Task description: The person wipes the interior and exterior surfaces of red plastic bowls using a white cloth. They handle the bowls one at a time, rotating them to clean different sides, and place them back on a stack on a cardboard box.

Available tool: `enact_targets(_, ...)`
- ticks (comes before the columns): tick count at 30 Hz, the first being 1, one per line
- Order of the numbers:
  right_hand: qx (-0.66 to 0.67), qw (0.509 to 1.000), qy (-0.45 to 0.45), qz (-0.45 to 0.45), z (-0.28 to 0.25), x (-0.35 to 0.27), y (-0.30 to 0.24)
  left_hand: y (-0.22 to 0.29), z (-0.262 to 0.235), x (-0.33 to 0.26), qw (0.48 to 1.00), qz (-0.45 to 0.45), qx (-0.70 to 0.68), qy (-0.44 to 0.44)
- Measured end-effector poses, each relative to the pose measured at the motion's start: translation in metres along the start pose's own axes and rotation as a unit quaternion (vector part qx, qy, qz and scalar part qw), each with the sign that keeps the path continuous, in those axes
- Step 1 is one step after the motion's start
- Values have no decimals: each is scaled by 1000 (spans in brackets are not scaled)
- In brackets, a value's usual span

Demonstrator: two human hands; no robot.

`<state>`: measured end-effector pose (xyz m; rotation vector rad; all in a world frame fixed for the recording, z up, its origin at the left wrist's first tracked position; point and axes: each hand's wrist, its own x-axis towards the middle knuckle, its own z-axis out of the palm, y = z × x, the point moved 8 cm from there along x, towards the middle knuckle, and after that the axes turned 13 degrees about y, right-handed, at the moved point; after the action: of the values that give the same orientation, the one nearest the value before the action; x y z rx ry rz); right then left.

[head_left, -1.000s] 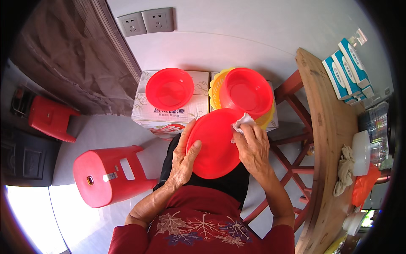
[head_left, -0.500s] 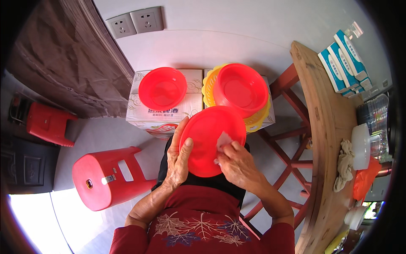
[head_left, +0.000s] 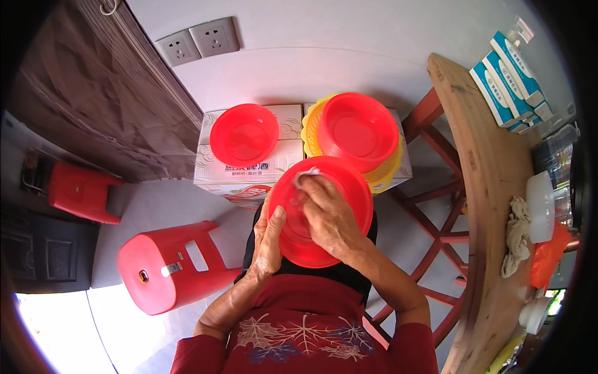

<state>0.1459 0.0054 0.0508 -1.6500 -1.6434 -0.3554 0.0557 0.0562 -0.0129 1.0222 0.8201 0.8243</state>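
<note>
A red plastic bowl (head_left: 354, 202) is held over my lap, its inside facing up toward me. My left hand (head_left: 268, 243) grips its left rim, thumb on the near face and fingers behind, partly hidden. Inside the bowl, my right hand (head_left: 330, 218) presses a small whitish cloth or tissue (head_left: 306, 176) against the upper left of the surface. Beyond it, a second red bowl (head_left: 244, 134) sits on a printed carton (head_left: 243, 168). To the right, a deeper red bowl (head_left: 358, 131) stands in a yellow openwork basket (head_left: 387, 177) on the cartons.
On the left floor lies a tipped red stool (head_left: 156, 268), with another red stool (head_left: 81, 192) behind it. A wooden table (head_left: 483, 187) on red legs runs along my right, bearing blue-and-white boxes (head_left: 507, 84), a crumpled cloth (head_left: 516, 237) and an orange-red bag (head_left: 548, 255).
My right hand has moved the cloth from the bowl's right side up and left across its inside. The bowl has tilted and shifted slightly right; the whole view has shifted a little.
</note>
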Motion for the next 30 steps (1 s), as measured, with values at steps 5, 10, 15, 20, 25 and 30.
enact_targets(5,206,969,-132,25,13,-18,-23,-35,-17,4,993,-110,-50,5)
enact_targets(10,150,987,3,54,-24,-4,-11,-20,-17,12,999,-24,-35,5)
enact_targets(15,14,995,93,-18,-34,5,-5,-3,4,1,998,-44,-33,-30)
enact_targets(20,-1,998,57,-33,-20,6,-1,-4,14,-3,997,-31,-30,-59)
enact_targets(25,-192,974,115,16,-38,5,23,3,13,-2,1000,-4,-18,-24)
enact_targets(30,-173,976,91,94,-51,-17,34,3,5,2,1000,23,1,-11)
